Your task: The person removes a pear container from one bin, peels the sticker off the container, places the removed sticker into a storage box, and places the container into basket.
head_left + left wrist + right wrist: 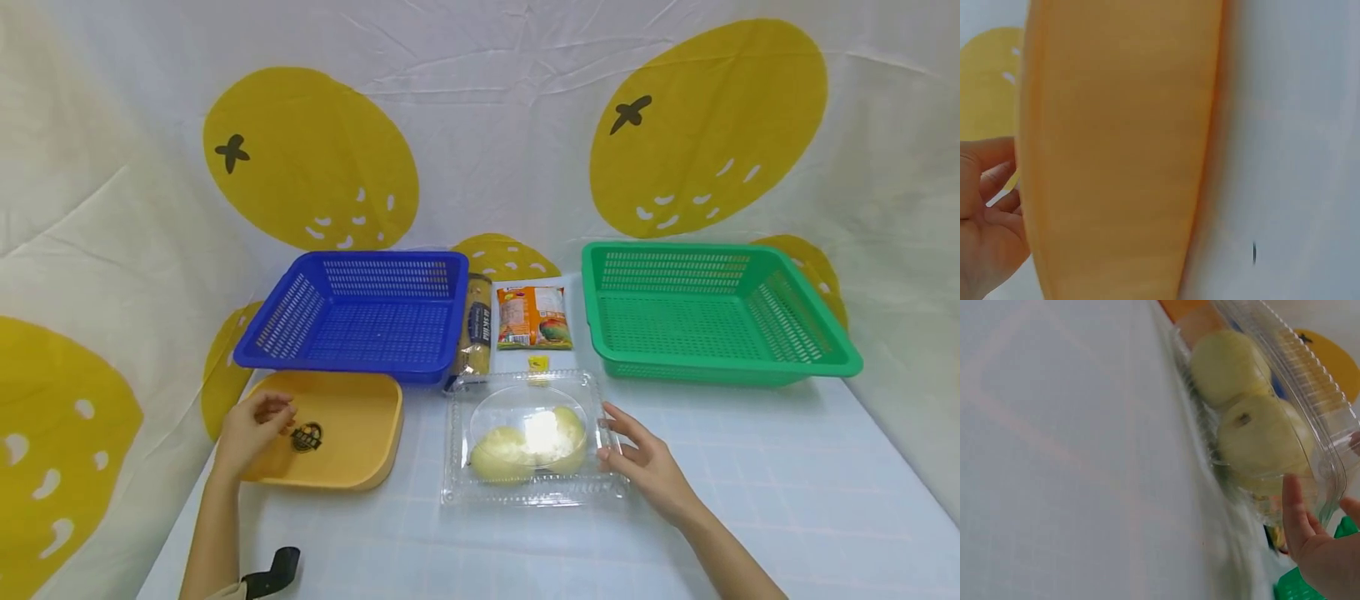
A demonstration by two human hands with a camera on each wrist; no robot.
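A clear plastic clamshell container point(517, 492) lies on the table in front of me, its lid down over two round, pale yellow fruits point(1263, 437). My right hand point(648, 462) holds the container's right end, thumb against its side and fingertips at the edge of the lid. Over the left part of a yellow-orange box point(352, 433) with a black round logo is my left hand point(255, 429), fingers loosely bent. In the left wrist view the box's side wall covers much of the picture and hides some of that hand's fingertips.
Behind the box stands a blue plastic basket point(382, 333), and a green one point(675, 329) stands at the back right. Between them lie a pasta packet point(477, 325), an orange packet point(534, 318) and a small yellow packet point(538, 363). A patterned cloth hangs behind.
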